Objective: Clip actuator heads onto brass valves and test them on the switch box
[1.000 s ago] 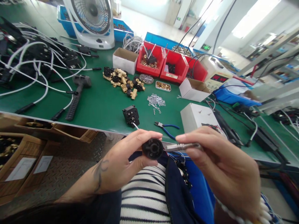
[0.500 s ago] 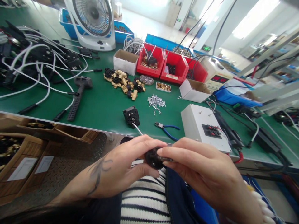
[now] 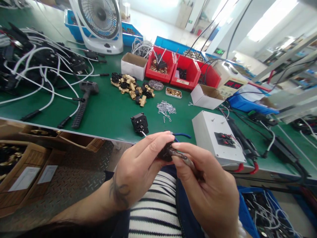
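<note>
My left hand [image 3: 137,168] is closed around a small black part [image 3: 164,152], held over my lap at the table's front edge. Fingers and thumb cover much of that part. In my right hand [image 3: 210,185] a slim, worn metal tool [image 3: 184,158] is pinched between thumb and fingers, its tip at the black part; its exact kind is unclear. Just beyond my left hand, a black boxy housing [image 3: 139,124] with a white cable [image 3: 143,133] lies on the green table [image 3: 111,115]. Blue-handled pliers [image 3: 183,135] lie behind the hands, their jaws mostly hidden.
Brass fittings [image 3: 131,86] and metal clips [image 3: 165,109] lie mid-table, before red bins [image 3: 184,74]. A hammer [image 3: 84,102] and white-cabled black parts [image 3: 42,66] are left, near a fan [image 3: 101,19]. To the right stands a grey box [image 3: 213,132] with terminals.
Both hands have risen slightly toward the table, with the black part. My right hand has turned, exposing more of the slim tool. The pliers' jaws are now mostly covered.
</note>
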Demonstrator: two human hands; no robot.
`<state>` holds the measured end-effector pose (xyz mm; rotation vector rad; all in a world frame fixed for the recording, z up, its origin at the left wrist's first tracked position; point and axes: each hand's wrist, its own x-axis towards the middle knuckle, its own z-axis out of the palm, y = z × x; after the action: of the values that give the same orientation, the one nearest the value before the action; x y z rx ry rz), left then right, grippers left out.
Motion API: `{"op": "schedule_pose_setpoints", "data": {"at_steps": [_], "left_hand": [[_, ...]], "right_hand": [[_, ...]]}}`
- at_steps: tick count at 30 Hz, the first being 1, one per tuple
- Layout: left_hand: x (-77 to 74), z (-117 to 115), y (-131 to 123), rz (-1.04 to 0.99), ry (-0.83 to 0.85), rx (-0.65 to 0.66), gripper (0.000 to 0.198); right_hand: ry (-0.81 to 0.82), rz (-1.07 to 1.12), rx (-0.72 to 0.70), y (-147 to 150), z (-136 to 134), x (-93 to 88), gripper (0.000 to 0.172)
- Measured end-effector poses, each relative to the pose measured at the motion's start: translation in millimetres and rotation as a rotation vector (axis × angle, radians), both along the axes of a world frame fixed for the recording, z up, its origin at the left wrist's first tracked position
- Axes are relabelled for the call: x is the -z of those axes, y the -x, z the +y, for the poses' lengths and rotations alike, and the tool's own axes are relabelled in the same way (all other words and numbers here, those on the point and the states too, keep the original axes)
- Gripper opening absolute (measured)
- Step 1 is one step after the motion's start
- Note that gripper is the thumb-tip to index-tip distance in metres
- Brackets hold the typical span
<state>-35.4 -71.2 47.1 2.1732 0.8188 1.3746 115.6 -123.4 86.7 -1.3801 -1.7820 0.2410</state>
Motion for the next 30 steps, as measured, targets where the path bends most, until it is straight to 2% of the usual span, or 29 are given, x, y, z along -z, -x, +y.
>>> {"op": "schedule_pose_setpoints", "data": {"at_steps": [4,9,13,16,19,23,27,30], "left_hand": [[6.4,-2.8,-5.6,-0.099,-0.067,-0.065,0.037],[15.6,0.2,-10.0,-0.145,-0.059,-0.093,0.036],[25.9,6.4,-9.3,-0.295,0.152,0.015,0.041],[29.3,8.0,-7.9,-0.404,0.239,0.140,0.045],[27.8,6.7,-8.0,-0.444,0.200,0.220,0.043],[26.1,5.9,-9.7,-0.471,0.157,0.257,0.043],[26.4,8.3,-10.3,-0.443,0.080,0.250,0.049],[23.4,9.7,-8.4,-0.338,-0.022,0.196,0.047]], "right_hand": [[-0.031,0.065,0.076,12.4,-1.6,2.8,0.023],[-0.042,-0.055,0.088,13.6,-10.5,-6.5,0.024],[-0.112,-0.209,0.141,-1.5,-26.1,-16.9,0.031],[-0.109,-0.194,0.078,-11.6,-27.0,-20.4,0.036],[-0.049,-0.170,-0.023,-14.5,-19.9,-19.1,0.029],[-0.010,-0.158,-0.049,-8.0,-16.1,-14.0,0.031],[-0.054,-0.088,0.019,6.2,-18.5,-7.9,0.039],[-0.100,-0.107,0.069,13.1,-18.1,-4.0,0.037]]}}
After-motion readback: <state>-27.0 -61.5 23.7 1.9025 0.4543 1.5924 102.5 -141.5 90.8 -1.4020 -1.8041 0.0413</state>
